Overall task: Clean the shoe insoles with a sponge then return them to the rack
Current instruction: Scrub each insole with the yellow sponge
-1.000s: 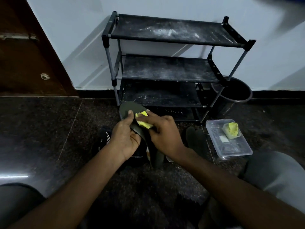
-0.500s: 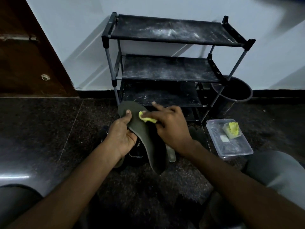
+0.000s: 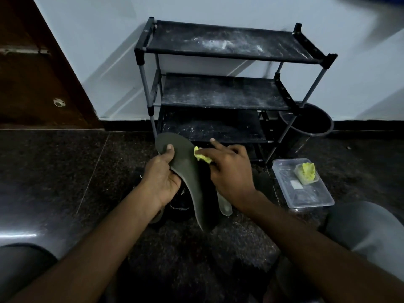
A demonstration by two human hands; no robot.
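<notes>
Wiping step: left hand (image 3: 160,178) grips the insole (image 3: 188,169), right hand (image 3: 229,169) pinches the sponge (image 3: 202,157) on it; next, I think, wipe toward the heel

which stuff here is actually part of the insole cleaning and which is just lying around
Part of the job:
- dark insole, held in the left hand
- yellow sponge, pressed on it by the right hand
- rack

Lying about:
- black bin
- clear plastic box with another yellow sponge piece
- black shoe
</notes>
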